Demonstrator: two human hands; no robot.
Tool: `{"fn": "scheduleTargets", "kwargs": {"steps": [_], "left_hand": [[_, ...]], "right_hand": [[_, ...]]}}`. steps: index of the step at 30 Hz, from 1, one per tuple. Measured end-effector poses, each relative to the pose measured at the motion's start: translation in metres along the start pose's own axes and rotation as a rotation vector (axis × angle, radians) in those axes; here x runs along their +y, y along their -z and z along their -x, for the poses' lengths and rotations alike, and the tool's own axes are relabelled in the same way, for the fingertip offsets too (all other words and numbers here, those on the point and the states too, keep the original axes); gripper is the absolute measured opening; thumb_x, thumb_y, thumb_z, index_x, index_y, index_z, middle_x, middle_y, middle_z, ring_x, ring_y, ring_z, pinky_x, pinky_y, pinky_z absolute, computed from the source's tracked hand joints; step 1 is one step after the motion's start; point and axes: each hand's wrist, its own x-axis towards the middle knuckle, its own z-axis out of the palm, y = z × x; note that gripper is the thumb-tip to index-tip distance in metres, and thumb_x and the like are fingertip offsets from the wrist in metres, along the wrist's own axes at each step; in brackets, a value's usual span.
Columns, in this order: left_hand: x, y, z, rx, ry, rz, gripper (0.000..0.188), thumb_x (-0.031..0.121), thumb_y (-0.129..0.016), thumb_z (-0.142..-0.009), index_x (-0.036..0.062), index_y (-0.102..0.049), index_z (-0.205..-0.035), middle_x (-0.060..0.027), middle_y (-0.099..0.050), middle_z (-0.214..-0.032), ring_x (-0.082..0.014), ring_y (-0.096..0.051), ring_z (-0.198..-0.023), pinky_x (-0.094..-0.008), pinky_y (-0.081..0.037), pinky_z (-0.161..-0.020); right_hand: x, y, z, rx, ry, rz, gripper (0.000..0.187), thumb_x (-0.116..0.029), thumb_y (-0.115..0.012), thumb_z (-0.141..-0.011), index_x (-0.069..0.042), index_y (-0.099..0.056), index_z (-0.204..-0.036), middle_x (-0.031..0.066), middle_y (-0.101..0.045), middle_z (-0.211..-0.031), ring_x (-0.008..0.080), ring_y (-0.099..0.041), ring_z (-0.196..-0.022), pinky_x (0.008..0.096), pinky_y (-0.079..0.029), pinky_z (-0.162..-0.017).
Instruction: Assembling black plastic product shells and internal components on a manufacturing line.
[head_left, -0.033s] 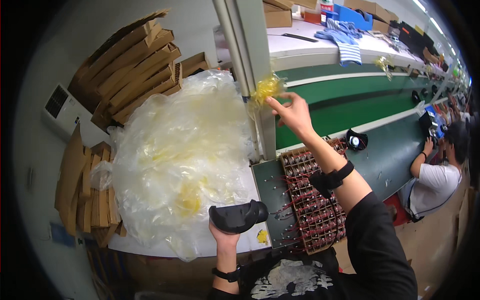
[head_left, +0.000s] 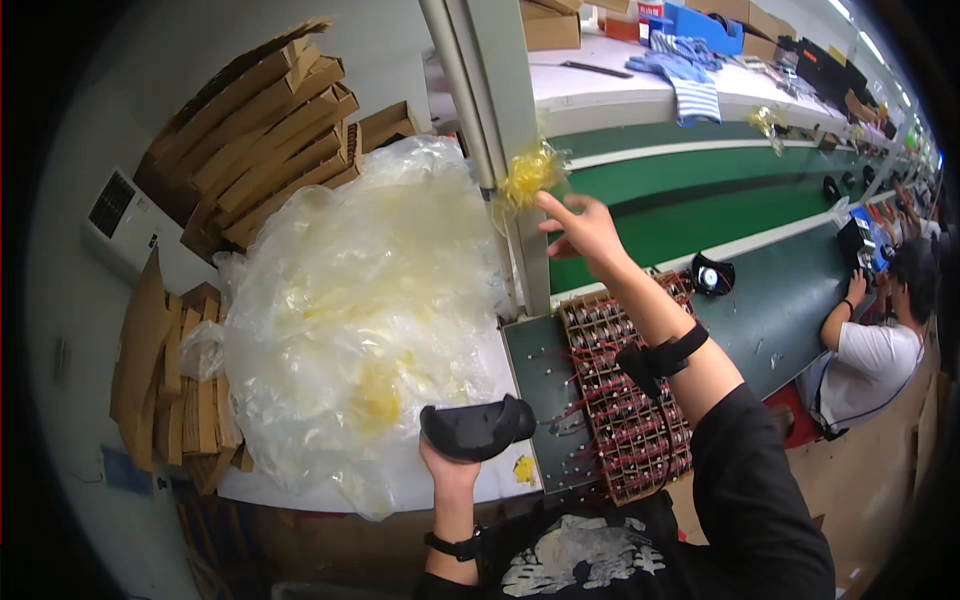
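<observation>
Here, left hand [head_left: 450,470]: we grip a black curved part [head_left: 478,428], low centre of the frame.
Right hand [head_left: 585,228]: fingers spread wide, touching crumpled yellow film [head_left: 530,172], upper centre.
Beside: heaped clear plastic bags [head_left: 350,310], left.

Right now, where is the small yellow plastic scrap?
In the head view, the yellow plastic scrap is at upper centre, at the fingertips of the raised right hand, against the grey post, just right of the big clear bag pile.
</observation>
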Motion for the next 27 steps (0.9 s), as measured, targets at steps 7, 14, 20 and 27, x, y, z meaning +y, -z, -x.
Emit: {"fn": "scheduleTargets", "kwargs": {"steps": [7, 14, 20, 27], "left_hand": [[-0.051, -0.004, -0.012, -0.081, 0.104, -0.147, 0.042, 0.037, -0.031, -0.1, 0.0098, -0.051, -0.126, -0.0076, -0.057, -0.125, -0.0243, -0.053, -0.116, -0.0427, -0.041, -0.103], [-0.102, -0.021, -0.017, -0.058, 0.244, -0.315, 0.044, 0.034, -0.031, -0.102, 0.0026, -0.042, -0.13, -0.0125, -0.05, -0.131, -0.026, -0.05, -0.119, -0.0425, -0.037, -0.105], [-0.08, 0.017, -0.04, -0.22, -0.209, -1.446, 0.04, 0.016, -0.059, -0.09, 0.0036, -0.043, -0.125, -0.0144, -0.05, -0.123, -0.0282, -0.054, -0.107, -0.0381, -0.041, -0.096], [-0.069, 0.028, -0.04, -0.37, -0.245, -2.573, 0.091, 0.017, -0.083, -0.06, 0.0044, -0.035, -0.136, -0.0206, -0.036, -0.137, -0.041, -0.033, -0.128, -0.047, -0.028, -0.108]], "right_hand": [[0.088, 0.026, 0.145, -0.615, 0.76, 0.712, 0.099, -0.043, -0.081, -0.062, -0.001, -0.033, -0.138, 0.027, -0.039, -0.134, 0.043, -0.041, -0.123, 0.048, -0.033, -0.104], [0.122, 0.062, 0.156, -0.543, 0.415, 0.696, 0.091, -0.033, -0.081, -0.061, -0.002, -0.036, -0.134, 0.0244, -0.039, -0.132, 0.0429, -0.044, -0.119, 0.0445, -0.039, -0.101], [0.116, 0.14, 0.037, -0.151, 0.492, 0.705, 0.088, -0.034, -0.08, -0.063, 0.001, -0.038, -0.132, 0.0235, -0.047, -0.127, 0.0361, -0.049, -0.117, 0.0399, -0.04, -0.1], [0.202, 0.23, -0.176, 0.484, -0.145, 0.325, 0.102, -0.044, -0.083, -0.06, 0.005, -0.035, -0.135, 0.0232, -0.053, -0.124, 0.0316, -0.055, -0.113, 0.0367, -0.044, -0.095]]}}
